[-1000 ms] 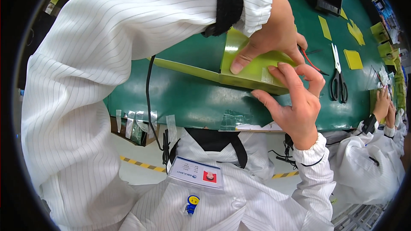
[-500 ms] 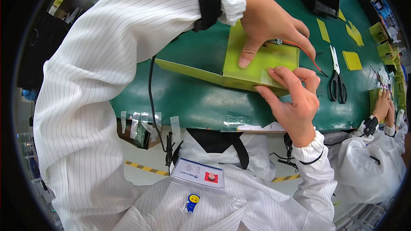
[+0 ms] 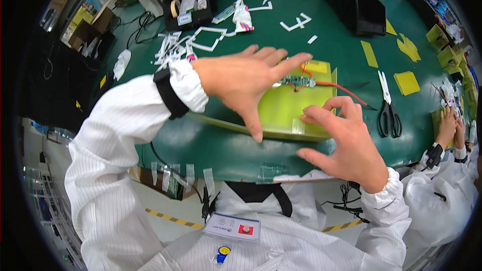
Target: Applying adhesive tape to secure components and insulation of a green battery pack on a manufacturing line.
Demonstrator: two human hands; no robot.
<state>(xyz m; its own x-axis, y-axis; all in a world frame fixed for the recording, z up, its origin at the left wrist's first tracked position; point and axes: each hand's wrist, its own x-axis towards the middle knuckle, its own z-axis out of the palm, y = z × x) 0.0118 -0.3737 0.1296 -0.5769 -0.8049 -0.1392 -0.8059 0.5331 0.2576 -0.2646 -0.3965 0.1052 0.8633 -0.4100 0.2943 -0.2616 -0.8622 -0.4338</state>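
A yellow-green block (image 3: pixel 278 113), wrapped in thin sheet, lies on the green table in front of me. A green circuit board (image 3: pixel 300 81) sits on its top, with a red-orange wire (image 3: pixel 344 89) running off to the right. One long yellow-green flap (image 3: pixel 221 122) sticks out to the left. Across the block's left part spreads my left hand (image 3: pixel 238 78), fingers wide and thumb at the front edge. My right hand (image 3: pixel 346 135) is by the front right corner, thumb and fingers apart and nothing between them. Near its fingertips, a clear tape strip (image 3: pixel 298 126) crosses the front edge.
Black-handled scissors (image 3: pixel 385 115) and yellow sheets (image 3: pixel 407 83) lie to the right. A black bin (image 3: pixel 354 5) stands at the back, with white strips (image 3: pixel 168 50) back left. Clear tape pieces (image 3: pixel 208 180) hang from the near edge. A co-worker's hands (image 3: pixel 447 130) are far right.
My left hand has swung left and toward me, spreading its fingers and uncovering the circuit board. My right hand has opened off the front corner. The view takes in more of the table's far side.
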